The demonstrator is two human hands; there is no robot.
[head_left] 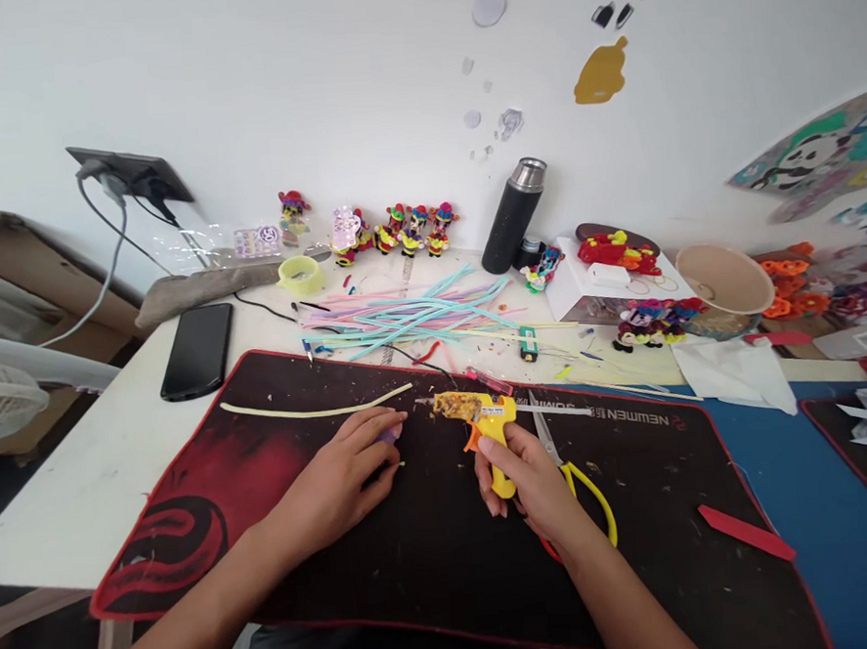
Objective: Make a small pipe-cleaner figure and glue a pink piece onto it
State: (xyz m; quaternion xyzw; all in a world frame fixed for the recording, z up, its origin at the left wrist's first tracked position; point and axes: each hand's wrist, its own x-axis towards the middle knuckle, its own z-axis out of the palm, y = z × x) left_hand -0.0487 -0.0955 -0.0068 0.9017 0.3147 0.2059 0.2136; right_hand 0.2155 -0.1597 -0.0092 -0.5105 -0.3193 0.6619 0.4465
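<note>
In my right hand [535, 480] is a yellow hot glue gun [495, 428], gripped by its handle beside the orange trigger. Its nozzle points left towards my left hand [343, 467], and a glue stick juts from the rear. My left fingers are closed on a small purple piece [390, 434], mostly hidden by them. Just beyond that hand, a pale yellow pipe cleaner [313, 411] lies on the dark desk mat [434, 579]. Scissors [602, 500] with yellow and red handles rest partly under my right hand and wrist.
Loose pastel pipe cleaners [403, 312] spread behind the mat. A black phone [198, 351] lies at left; a black thermos [513, 217] stands against the wall. Several small figures [417, 230] line the back. A red strip [746, 532] lies at the mat's right.
</note>
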